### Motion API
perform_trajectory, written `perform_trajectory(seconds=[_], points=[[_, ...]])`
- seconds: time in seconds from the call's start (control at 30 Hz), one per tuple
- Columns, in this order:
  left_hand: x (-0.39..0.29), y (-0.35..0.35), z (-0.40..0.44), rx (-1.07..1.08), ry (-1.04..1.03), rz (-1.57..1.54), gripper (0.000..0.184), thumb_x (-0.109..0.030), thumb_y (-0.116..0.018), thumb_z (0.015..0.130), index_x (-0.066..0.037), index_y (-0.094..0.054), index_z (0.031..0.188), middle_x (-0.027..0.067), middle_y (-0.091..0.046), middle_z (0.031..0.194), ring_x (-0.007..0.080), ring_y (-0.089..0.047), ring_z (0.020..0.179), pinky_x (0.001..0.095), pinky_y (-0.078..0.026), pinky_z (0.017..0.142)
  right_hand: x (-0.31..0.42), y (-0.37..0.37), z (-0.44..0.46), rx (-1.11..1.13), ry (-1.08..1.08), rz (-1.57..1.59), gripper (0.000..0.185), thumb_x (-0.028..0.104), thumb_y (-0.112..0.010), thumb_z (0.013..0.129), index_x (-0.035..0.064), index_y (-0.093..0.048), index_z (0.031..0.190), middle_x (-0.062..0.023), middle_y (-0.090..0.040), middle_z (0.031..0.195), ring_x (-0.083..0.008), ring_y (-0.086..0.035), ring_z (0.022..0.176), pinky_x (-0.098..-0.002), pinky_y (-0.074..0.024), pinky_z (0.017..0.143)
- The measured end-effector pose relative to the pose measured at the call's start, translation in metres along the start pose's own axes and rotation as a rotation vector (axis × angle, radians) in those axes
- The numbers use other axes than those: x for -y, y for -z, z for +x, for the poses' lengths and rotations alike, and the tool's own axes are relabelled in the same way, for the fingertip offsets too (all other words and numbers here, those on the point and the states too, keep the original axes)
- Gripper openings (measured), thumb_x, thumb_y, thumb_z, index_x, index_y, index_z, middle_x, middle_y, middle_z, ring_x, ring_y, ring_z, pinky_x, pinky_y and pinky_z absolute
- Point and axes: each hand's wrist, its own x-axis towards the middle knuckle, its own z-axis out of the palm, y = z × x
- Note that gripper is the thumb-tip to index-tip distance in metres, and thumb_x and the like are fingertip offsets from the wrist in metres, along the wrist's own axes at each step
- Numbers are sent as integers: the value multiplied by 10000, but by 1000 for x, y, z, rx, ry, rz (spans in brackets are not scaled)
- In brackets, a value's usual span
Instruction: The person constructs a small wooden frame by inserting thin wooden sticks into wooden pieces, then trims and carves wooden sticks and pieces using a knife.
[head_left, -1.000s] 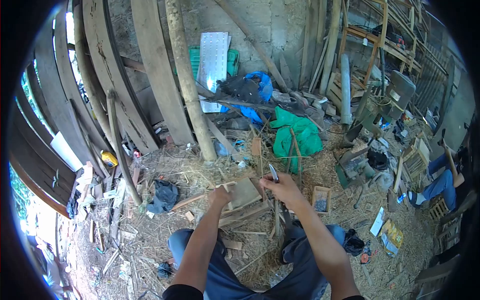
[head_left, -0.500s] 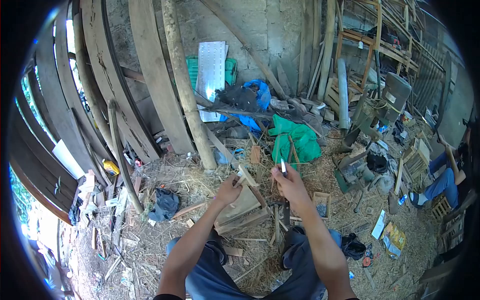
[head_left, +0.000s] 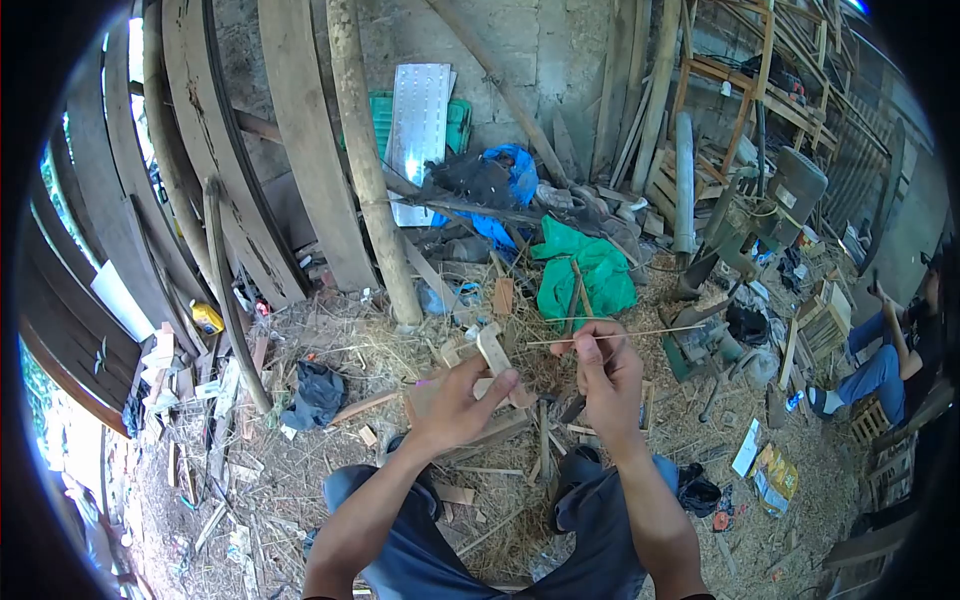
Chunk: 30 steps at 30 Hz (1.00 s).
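Observation:
My left hand (head_left: 462,402) is closed round a small, pale piece of wood (head_left: 492,350), whose upper end stands above the fingers. Beside it, my right hand (head_left: 608,385) pinches a thin, light-brown stick (head_left: 655,331) between thumb and fingers. The stick lies nearly level, one end pointing toward the wood piece and the other out to the right. Below the hands is a wooden block (head_left: 490,432) on the ground, partly covered by my left hand. A small wooden box (head_left: 648,405) shows just behind my right wrist.
Straw and wood scraps litter the ground. Ahead are a green sheet (head_left: 590,275), a blue tarp (head_left: 522,178) and a bamboo post (head_left: 372,200). A black plastic bag (head_left: 316,395) lies left. At right are a machine (head_left: 700,345) and a seated person (head_left: 880,365).
My right hand has turned, and a long thin stick now shows in it where a short whitish thing showed before. The left hand has shifted slightly, still holding the wood piece.

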Motion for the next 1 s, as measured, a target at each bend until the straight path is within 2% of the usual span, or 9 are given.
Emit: perform_trajectory(seconds=[0.2, 0.3, 0.37, 0.4, 0.5, 0.6, 0.67, 0.77, 1.0], points=[[-18, 2, -6, 81, -205, 124, 359, -257, -514, 973, 28, -515, 1192, 201, -567, 1133, 329, -555, 1069, 399, -420, 923, 1, -9, -8, 18, 109, -57, 177, 225, -479, 1000, 49, -482, 1020, -143, -676, 866, 7, -324, 475, -164, -262, 436], [-11, -4, -9, 50, -155, 81, 378, -221, -523, 968, 38, -464, 1237, 209, -558, 1114, 331, -555, 1063, 398, -421, 918, 0, -13, -12, 18, 128, -52, 176, 220, -475, 1003, 46, -496, 1020, -49, -676, 862, 8, -345, 531, -170, -279, 481], [-7, -7, -7, -33, -208, 91, 369, -216, -531, 966, -17, -458, 1269, 118, -580, 1080, 210, -566, 1026, 355, -429, 896, 3, -21, -13, -12, 103, 36, 174, 223, -464, 1007, 51, -483, 1011, -23, -652, 814, 7, -347, 531, -167, -274, 482], [-10, -6, -8, -34, -206, 90, 369, -216, -531, 966, -17, -458, 1269, 118, -580, 1080, 210, -566, 1026, 355, -429, 896, 3, -21, -13, -11, 101, 36, 174, 223, -464, 1007, 51, -483, 1011, -23, -652, 814, 7, -347, 531, -167, -274, 482], [-21, -1, -9, 9, -48, 84, 324, -208, -535, 959, -13, -509, 1217, 131, -581, 1061, 237, -573, 1049, 353, -419, 929, 2, -20, -13, -19, 70, -29, 169, 218, -457, 1009, 49, -467, 1012, -20, -640, 785, 6, -347, 524, -167, -274, 479], [-16, 1, -6, -28, -149, 242, 271, -209, -555, 944, -21, -566, 1139, 162, -587, 1016, 297, -580, 1042, 389, -399, 974, -4, -19, -15, 12, 65, -65, 170, 212, -457, 1009, 42, -458, 1014, -34, -644, 773, 3, -347, 514, -169, -278, 474], [-15, -3, -5, -180, -401, 398, 261, -236, -552, 948, 13, -571, 1024, 158, -572, 890, 344, -557, 969, 482, -314, 1064, -5, -20, -16, 2, 69, -54, 171, 208, -460, 1008, 38, -443, 1004, -58, -661, 790, 0, -346, 502, -175, -282, 461], [-17, -3, -7, -134, -386, 360, 255, -241, -543, 951, 1, -571, 1023, 155, -577, 883, 353, -553, 966, 519, -224, 1116, -3, -25, -16, -27, 107, -26, 162, 201, -463, 1006, 45, -423, 987, -61, -660, 789, -1, -352, 498, -180, -282, 450], [-20, -1, -7, -78, -343, 275, 268, -261, -542, 952, -1, -588, 999, 156, -580, 860, 333, -560, 956, 507, -251, 1096, -5, -25, -17, -17, 137, -48, 146, 188, -451, 1008, 51, -409, 979, -79, -675, 828, -1, -337, 488, -177, -271, 445]])
